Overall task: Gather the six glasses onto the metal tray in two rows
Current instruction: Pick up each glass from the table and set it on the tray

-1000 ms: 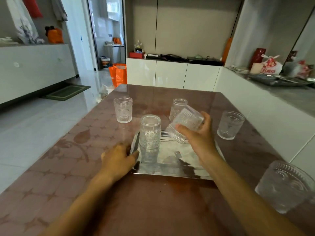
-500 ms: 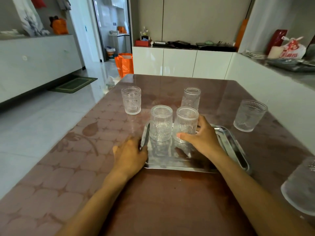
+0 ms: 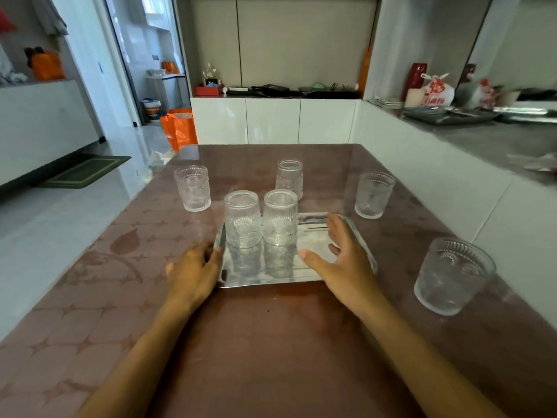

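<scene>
hands: left [image 3: 193, 270] touches tray [image 3: 271, 281] rim, right [image 3: 343, 262] spread, empty | tray long axis left-right | two glasses [image 3: 242, 220] vertical

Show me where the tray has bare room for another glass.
Free on the metal tray: the right part, between the right tray glass and the right rim, under the open right hand; also the near strip before both glasses. Crowded: the far left, where the left tray glass and its neighbour stand close, left hand at that rim.

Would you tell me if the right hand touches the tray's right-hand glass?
Apart: head view shows bare tray between right hand and right-hand glass.
</scene>
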`<action>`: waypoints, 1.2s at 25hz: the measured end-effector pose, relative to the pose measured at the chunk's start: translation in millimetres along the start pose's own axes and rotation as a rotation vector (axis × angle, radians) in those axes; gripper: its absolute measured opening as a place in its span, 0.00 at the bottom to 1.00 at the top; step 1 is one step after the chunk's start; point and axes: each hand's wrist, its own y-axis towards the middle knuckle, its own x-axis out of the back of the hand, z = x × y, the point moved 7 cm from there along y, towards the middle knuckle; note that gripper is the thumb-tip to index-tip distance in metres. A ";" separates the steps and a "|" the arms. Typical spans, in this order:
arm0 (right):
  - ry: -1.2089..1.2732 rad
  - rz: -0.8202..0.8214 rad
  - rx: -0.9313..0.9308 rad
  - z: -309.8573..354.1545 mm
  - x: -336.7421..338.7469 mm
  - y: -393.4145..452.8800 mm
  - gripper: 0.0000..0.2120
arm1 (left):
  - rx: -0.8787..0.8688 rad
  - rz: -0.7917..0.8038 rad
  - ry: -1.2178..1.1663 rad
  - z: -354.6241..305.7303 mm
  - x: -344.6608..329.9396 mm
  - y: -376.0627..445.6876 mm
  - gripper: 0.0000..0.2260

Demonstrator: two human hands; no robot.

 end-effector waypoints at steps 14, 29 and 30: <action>-0.017 -0.452 -0.258 -58.8 161.1 -80.6 0.53 | -0.031 0.020 0.027 -12.8 -3.8 -8.6 0.18; -0.241 -0.157 0.002 29.7 98.4 61.7 0.36 | 0.003 -0.023 0.016 3.8 -7.4 3.4 0.23; -0.275 -0.136 0.003 29.0 89.6 73.7 0.35 | 0.010 -0.022 0.015 5.0 -7.9 4.4 0.21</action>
